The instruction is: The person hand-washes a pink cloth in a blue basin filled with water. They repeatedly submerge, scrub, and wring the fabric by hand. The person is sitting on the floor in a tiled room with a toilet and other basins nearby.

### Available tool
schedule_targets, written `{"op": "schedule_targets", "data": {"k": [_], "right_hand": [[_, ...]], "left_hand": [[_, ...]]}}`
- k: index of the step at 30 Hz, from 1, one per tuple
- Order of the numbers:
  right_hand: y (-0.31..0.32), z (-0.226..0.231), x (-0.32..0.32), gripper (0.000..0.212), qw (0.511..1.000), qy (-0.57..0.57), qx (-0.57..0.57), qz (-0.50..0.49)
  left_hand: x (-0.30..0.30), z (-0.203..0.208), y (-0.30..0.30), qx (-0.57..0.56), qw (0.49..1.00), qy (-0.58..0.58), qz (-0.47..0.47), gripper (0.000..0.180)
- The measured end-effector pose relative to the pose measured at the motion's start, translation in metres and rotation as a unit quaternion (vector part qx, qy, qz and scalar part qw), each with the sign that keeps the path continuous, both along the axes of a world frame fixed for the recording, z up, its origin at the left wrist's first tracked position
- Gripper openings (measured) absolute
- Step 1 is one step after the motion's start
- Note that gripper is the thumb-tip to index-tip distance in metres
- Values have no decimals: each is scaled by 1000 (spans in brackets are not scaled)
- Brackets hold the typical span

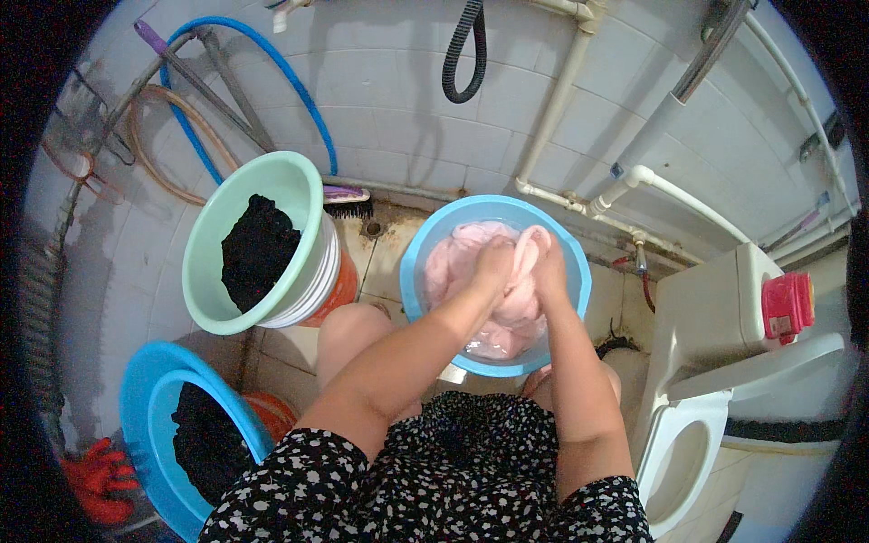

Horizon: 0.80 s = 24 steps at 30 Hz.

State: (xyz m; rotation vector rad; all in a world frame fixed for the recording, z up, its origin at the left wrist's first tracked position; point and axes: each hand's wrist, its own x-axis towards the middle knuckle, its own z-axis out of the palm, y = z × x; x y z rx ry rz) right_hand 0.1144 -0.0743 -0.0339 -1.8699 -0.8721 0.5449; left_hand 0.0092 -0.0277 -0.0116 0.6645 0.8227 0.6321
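Note:
A pink cloth point(518, 305) lies wet and bunched in a round blue basin point(419, 319) that holds water, in front of me between my knees. My left hand point(495, 262) is closed on the cloth near the basin's middle. Just to its right, my right hand point(549, 271) grips the same cloth, and a fold of it stands up in a loop between the two hands. The fingertips of both hands are partly hidden by the cloth. Whether it is a garment or a towel I cannot make out.
Left of me, a pale green basin point(201, 299) with black cloth point(261, 253) rests on a bucket point(339, 288). Nearer stand blue basins point(145, 398) with more black cloth point(208, 443), beside red gloves point(100, 480). A brush point(348, 201) lies by the wall; a toilet point(688, 452) stands right.

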Motion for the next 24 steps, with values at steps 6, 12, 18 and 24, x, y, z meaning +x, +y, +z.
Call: {"op": "schedule_targets", "data": {"k": [6, 12, 18, 24], "right_hand": [[-16, 3, 26, 42, 995, 91, -9, -39], [-38, 26, -33, 74, 973, 155, 122, -120], [-37, 62, -39, 110, 978, -130, 108, 125], [-34, 54, -22, 66, 982, 97, 106, 119]], "left_hand": [[-12, 4, 25, -182, 966, -183, 8, 25], [-24, 28, 44, -182, 955, -227, 47, 30], [-25, 64, 25, -141, 968, -191, -79, 25], [-30, 62, 42, 114, 991, -36, -59, 22]]}}
